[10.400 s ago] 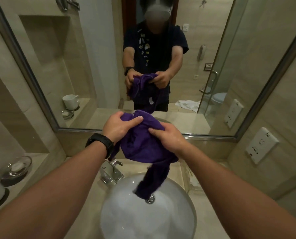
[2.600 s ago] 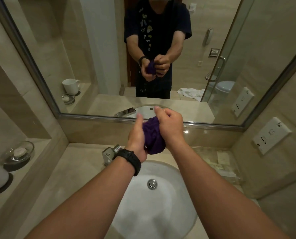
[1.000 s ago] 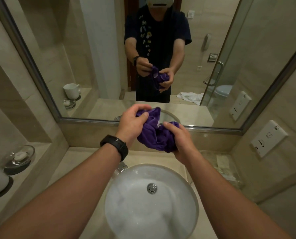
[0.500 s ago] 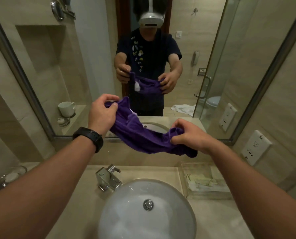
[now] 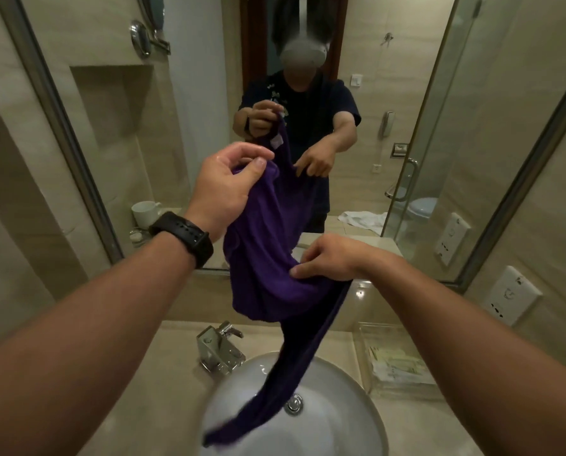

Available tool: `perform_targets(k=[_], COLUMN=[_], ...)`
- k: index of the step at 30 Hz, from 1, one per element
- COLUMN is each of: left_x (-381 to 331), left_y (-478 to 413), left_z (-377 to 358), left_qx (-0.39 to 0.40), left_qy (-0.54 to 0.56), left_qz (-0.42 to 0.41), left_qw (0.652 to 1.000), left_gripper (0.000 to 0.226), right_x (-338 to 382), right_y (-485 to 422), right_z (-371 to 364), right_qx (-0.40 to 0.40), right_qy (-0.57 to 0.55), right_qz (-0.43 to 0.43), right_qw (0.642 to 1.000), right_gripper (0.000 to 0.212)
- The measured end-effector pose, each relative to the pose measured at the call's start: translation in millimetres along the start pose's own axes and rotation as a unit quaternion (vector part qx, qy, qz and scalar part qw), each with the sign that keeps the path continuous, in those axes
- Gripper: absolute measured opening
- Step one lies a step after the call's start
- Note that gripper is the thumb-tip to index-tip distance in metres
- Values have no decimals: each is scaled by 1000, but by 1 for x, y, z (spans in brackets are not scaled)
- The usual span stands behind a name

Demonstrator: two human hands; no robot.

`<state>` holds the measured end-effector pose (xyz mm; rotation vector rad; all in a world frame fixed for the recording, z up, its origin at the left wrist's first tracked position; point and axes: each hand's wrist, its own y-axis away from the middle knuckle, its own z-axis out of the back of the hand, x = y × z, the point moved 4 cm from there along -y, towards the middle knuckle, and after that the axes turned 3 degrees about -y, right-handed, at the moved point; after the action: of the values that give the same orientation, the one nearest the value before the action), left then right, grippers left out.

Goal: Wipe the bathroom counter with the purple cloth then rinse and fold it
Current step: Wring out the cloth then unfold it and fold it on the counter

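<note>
Hanging above the white basin (image 5: 341, 432), the purple cloth (image 5: 265, 258) is pinched at its top edge by the left hand (image 5: 224, 185) and gripped lower down by the right hand (image 5: 331, 261), tail dangling beside the drain (image 5: 294, 404). The chrome faucet (image 5: 220, 352) is tucked just behind it, clear tray (image 5: 397, 363) parked to the right.

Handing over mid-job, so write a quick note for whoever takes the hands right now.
Left hand pinches the top edge of the purple cloth, held high.
Right hand grips it lower down.
The cloth hangs opened, its tail dangling over the sink.
Done: it was wrung in a ball seconds ago, so rinsing looks finished.
Left: fold it.
</note>
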<state>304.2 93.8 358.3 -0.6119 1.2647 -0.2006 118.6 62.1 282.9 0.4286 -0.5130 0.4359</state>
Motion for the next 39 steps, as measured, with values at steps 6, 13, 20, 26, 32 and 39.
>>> perform_targets(k=[6,13,20,26,32,39], left_x=[3,45,55,31,91,117], left_y=[-19,-9,12,7,63,124], left_z=[69,113,139,162,158,198], left_qx=[-48,-81,-173,-190,-97,-238], left_qy=[-91,-169,-87,-119,-9,199], left_qz=[6,101,118,98,235,303], left_qw=[995,977,974,970,967,901], left_gripper=[28,56,33,29,37,32], right_x=[31,86,127,136,182,207], right_y=[9,30,16,2,-5,-28], right_z=[44,83,90,70,36,-12], right_qx=[-122,32,-99,-90,-16,108], right_qy=[-127,-72,19,-233,-374,-315], right_qz=[112,80,89,52,15,40], right_qw=[978,994,991,967,927,942], right_gripper=[34,22,25,23,25,36])
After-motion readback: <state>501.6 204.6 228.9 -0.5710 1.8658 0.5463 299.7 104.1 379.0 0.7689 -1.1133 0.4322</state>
